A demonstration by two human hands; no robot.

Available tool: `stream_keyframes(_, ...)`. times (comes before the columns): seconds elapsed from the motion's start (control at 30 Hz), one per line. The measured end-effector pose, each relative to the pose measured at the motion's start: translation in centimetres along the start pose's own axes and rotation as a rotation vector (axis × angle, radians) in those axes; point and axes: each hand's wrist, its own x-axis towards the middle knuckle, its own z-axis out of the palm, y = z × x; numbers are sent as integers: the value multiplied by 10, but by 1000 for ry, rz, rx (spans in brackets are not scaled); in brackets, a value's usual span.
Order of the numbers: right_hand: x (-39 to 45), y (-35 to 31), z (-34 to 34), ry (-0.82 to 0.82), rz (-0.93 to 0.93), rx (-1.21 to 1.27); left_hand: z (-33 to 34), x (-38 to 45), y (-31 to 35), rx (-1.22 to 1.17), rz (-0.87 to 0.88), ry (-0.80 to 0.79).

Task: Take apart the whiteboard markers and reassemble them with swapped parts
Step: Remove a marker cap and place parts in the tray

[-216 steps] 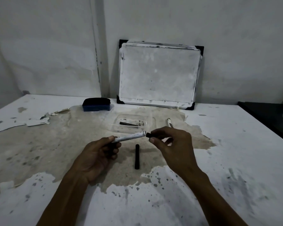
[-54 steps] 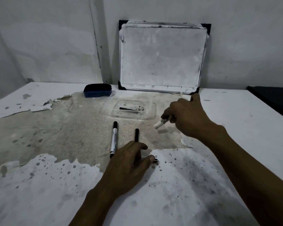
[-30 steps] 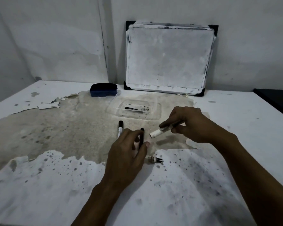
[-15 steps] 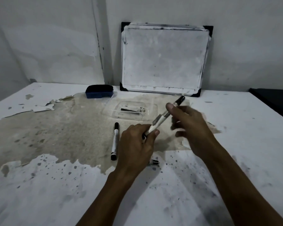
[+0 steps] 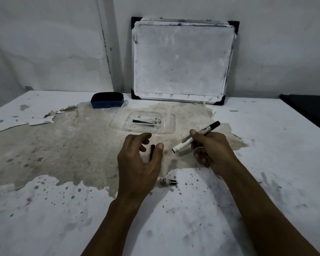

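Head view, from the left: peeled flakes of white coating (image 5: 41, 120) lie on the worn surface (image 5: 44, 209), whose middle is a bare brownish patch. Further back a blue whiteboard eraser (image 5: 107, 100) sits near the wall, just left of a smudged whiteboard (image 5: 181, 60) with black corner pieces that leans against the wall. In front of the board a clear plastic tray (image 5: 171, 124) rests on the bare patch, with a thin dark piece (image 5: 143, 121) lying in it; what that piece is cannot be told.

The left hand (image 5: 138, 163) hovers over the middle of the surface with fingers spread and loosely curled, gripping nothing. Between its thumb and fingers a black marker cap (image 5: 152, 151) shows below, lying on the surface; whether the thumb touches it is unclear. Near that hand's right side a small marker tip piece (image 5: 168, 182), pale at one end and black at the other, lies alone on the white coating.

The right hand (image 5: 210, 150) is closed around a white marker barrel (image 5: 196, 138), held off the surface and tilted, its open white end pointing down-left toward the left hand and its black end up-right
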Motion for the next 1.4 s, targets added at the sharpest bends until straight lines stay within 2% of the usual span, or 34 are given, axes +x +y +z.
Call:
stream_keyframes(0.07,3,0,-5,-31,31,64,1,-1,-1,-1,-1,-6)
stream_keyframes(0.17,3,4,-10,27,-102,-122,2,-1,-1,-3,0,-7)
stream_keyframes(0.3,5,3,-15,0,-34,-16,2,-3,-1,4,1,-16)
stream_keyframes(0.4,5,4,-18,46,-41,-90,3,-5,0,14,8,-24)
stream_keyframes(0.5,4,4,-20,4,15,11,5,-6,4,8,25,-46)
stream_keyframes(0.63,2,6,-22,91,-56,-99,7,-7,9,0,49,-68)
stream_keyframes(1.03,7,10,-32,213,-117,-90,8,-7,12,10,46,-84)
stream_keyframes(1.23,7,9,-33,235,-125,-91,9,-7,13,9,44,-97)
stream_keyframes(1.3,8,10,-33,270,-153,-166,10,-7,14,10,39,-107)
stream_keyframes(1.4,6,9,-32,224,-129,-95,11,-7,14,27,42,-130)
